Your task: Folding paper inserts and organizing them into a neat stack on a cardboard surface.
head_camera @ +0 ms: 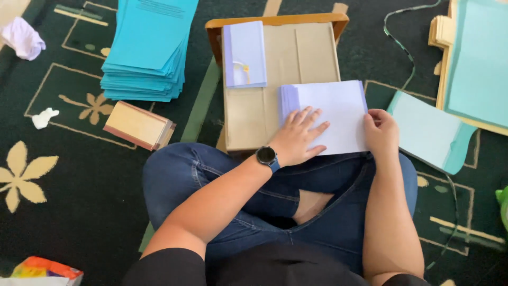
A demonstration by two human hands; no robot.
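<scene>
Fingers point(309, 119) flat on paper stack point(338, 108), right edge pinched.

white paper sheet point(338, 108) | flat on lilac stack | atop brown board

Ahead of the left hand point(296, 139), the brown surface point(254, 114) lies bare up to the folded lilac booklet point(244, 54), so a hand could slide forward there; out to that hand's left, the wooden block point(138, 125) and the tall stack of blue sheets point(148, 50) crowd the carpet point(79, 175). To the right of the right hand point(382, 132), the pale turquoise sheets point(429, 132) lie just beside it and close that side, with a thin ribbon point(401, 45) trailing over the carpet beyond.
</scene>
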